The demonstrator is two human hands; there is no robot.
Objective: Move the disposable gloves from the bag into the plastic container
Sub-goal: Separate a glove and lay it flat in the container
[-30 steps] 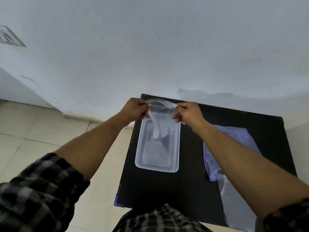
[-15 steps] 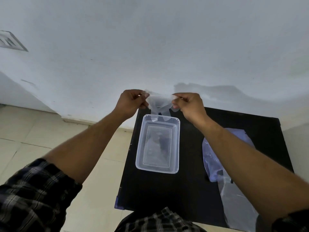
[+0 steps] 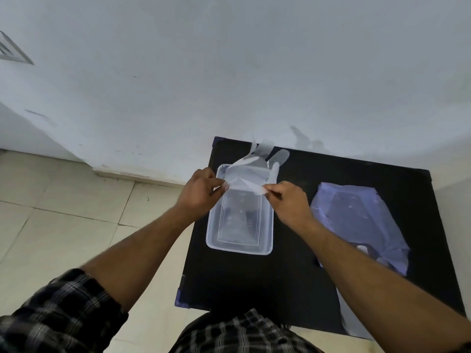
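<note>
Where a second ago both hands held the glove [image 3: 251,174] up by its cuff with the fingers dangling into the container [image 3: 239,220], the glove now lies tipped away from the person: its cuff edge is stretched low over the far half of the container and its fingers point toward the wall [image 3: 229,72], spilling past the far rim onto the table [image 3: 293,271]. The hands have dropped and come nearer the camera. The left hand [image 3: 200,192] pinches the cuff's left corner between thumb and fingertips; the right hand [image 3: 289,200] pinches the right corner the same way, other fingers curled in. The view has also tilted down, so more of the table and the bag [image 3: 356,220] shows than before.

The container sits in the same spot on the black table, left of the bag, well apart from it. The bag lies flat and crumpled to the right, pale violet.

Much is hard to read. The glove is clear film over a clear container, so where one ends and the other begins is uncertain, and whether the glove touches the container's floor cannot be told. Faint shapes show through the container's base; whether they are other gloves or reflections is unclear. The right forearm crosses the bag's near corner and hides it. Whether gloves remain inside the bag cannot be told. Both sleeves [image 3: 58,314] are cut off by the frame's bottom edge, and the table's near right corner runs out of view.
</note>
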